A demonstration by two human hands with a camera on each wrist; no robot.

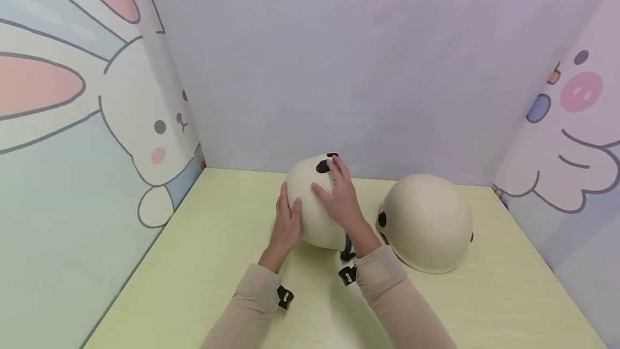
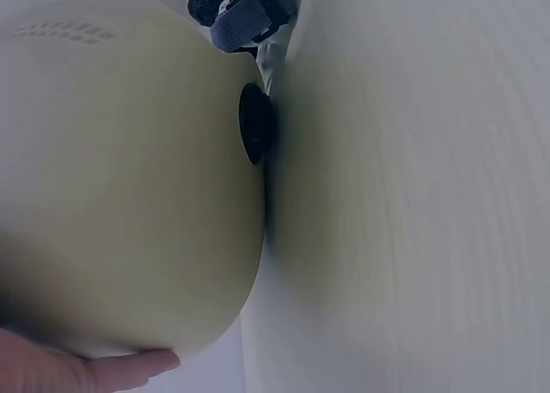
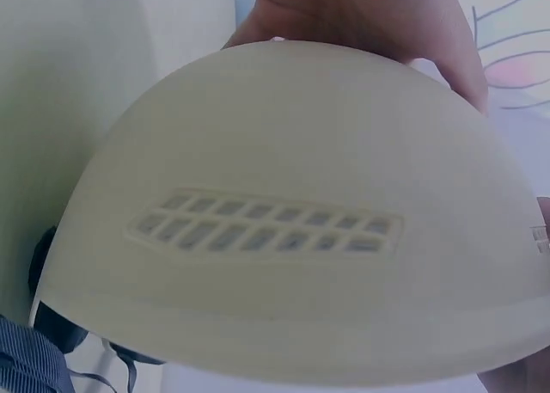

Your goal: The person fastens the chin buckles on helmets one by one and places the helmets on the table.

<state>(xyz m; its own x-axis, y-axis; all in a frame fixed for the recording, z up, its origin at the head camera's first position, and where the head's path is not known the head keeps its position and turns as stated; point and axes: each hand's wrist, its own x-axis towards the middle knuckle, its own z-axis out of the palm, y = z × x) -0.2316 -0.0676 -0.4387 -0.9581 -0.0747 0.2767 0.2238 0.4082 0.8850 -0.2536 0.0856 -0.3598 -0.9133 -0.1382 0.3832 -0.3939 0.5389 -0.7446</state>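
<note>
Between both hands is a cream helmet (image 1: 312,209), tipped on its side with black oval fittings (image 1: 323,166) at its far end. My left hand (image 1: 289,225) grips its left side, thumb toward the near face. My right hand (image 1: 341,195) holds the upper right part, fingers spread over the shell. A dark chin strap (image 1: 346,249) hangs from the helmet's right edge. In the right wrist view, a slatted vent (image 3: 275,230) shows on the shell, with the right hand over the top. In the left wrist view, fingers (image 2: 129,369) lie against the lower shell.
A second cream helmet (image 1: 426,220) rests dome up on the light wooden table (image 1: 194,268), close to the right forearm. A pale backdrop (image 1: 339,69) rises behind the table, and printed cartoon panels (image 1: 140,123) stand on both sides.
</note>
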